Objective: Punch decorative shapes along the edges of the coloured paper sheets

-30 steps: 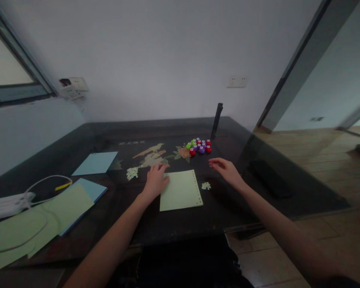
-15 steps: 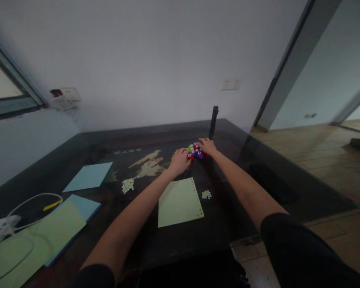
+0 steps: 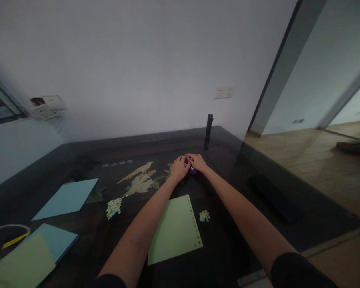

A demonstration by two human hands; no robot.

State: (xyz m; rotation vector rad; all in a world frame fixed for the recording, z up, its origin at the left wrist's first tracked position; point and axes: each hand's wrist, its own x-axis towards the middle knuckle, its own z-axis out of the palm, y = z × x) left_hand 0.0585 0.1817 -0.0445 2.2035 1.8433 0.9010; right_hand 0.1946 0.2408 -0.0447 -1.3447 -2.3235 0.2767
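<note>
Both my hands are stretched out to the far middle of the dark table (image 3: 258, 208). My left hand (image 3: 179, 168) and my right hand (image 3: 198, 162) are cupped together over a cluster of small coloured paper punches (image 3: 192, 170), and only a purple one and a bit of red show between the fingers. The fingers of both hands curl down around the cluster. A pale green sheet (image 3: 174, 230) with a row of punched holes along its right edge lies below my arms. A small heap of paper cut-outs (image 3: 204, 216) lies to its right.
A second heap of cut-outs (image 3: 114, 207) lies left of the green sheet. Blue sheets (image 3: 66, 199) and a green-and-blue stack (image 3: 33, 260) sit at the left, with a white cable (image 3: 6, 230). A dark upright post (image 3: 209, 132) stands behind my hands. A flat black object (image 3: 274, 199) lies at right.
My hands left the green sheet, reached forward to the coloured punches and closed in around them. The view has tilted down and moved forward.
</note>
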